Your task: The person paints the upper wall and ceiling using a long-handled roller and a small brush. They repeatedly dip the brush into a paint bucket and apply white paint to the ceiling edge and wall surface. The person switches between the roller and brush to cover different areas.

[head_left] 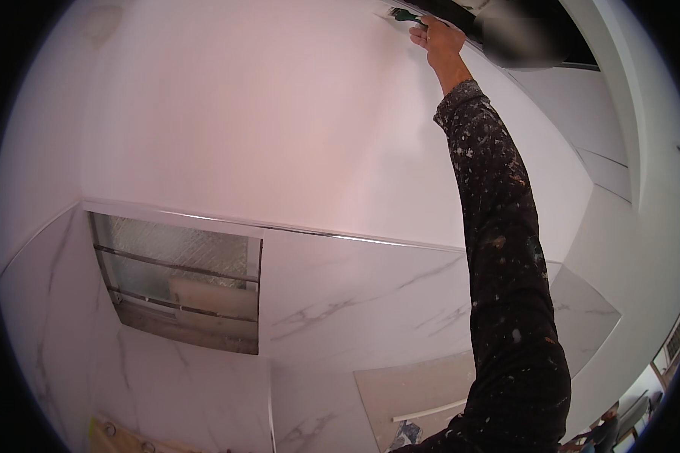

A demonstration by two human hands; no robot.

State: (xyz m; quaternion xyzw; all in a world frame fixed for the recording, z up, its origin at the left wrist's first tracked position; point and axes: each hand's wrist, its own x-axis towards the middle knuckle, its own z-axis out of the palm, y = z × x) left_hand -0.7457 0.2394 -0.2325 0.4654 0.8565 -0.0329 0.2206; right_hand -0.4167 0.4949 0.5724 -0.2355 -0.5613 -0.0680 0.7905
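My right arm, in a dark sleeve [506, 249] spattered with paint, reaches up to the top of the view. At its end my right hand [441, 38] is closed around a paintbrush [405, 15] with a green handle. The brush points left, its bristle end close to the white wall surface [264, 113]; whether the bristles touch it I cannot tell. My left hand is out of view.
Below the white surface, a metal trim strip [317, 234] borders marble-patterned panels [332, 294]. A barred window [181, 264] is at left. A dark opening [585, 53] and a blurred grey shape [523, 34] lie upper right. Another person [606, 430] appears lower right.
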